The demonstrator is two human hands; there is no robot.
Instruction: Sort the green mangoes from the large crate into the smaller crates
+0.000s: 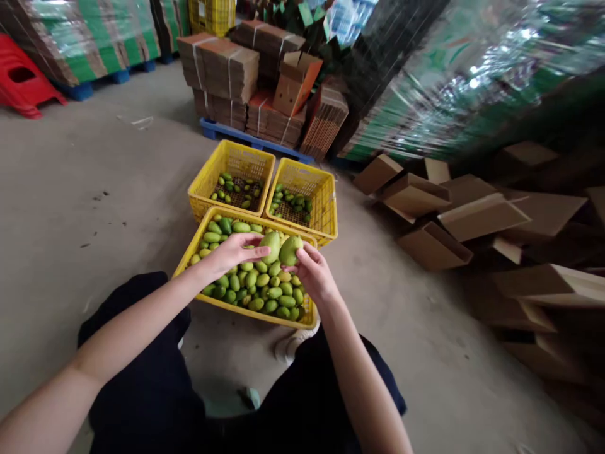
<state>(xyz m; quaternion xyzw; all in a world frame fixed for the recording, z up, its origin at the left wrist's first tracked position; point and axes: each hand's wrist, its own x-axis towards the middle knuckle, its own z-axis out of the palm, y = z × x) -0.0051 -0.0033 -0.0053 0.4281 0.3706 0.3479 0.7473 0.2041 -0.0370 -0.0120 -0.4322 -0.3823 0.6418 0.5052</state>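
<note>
My left hand is closed on a plump green mango. Close beside it, a second green mango sits in my right hand, its fingers wrapped round the side. Both fruits are held up above a yellow plastic crate heaped with green and yellowish mangoes. Behind it stand two more yellow crates: the left one has a few small green fruits scattered on its floor, and the right one holds a small cluster of darker green ones.
Flattened carton bundles are stacked on a blue pallet behind the crates. Open cardboard boxes pile up on the right, below a film-wrapped stack. A red plastic stool stands at far left. My knees flank the front crate.
</note>
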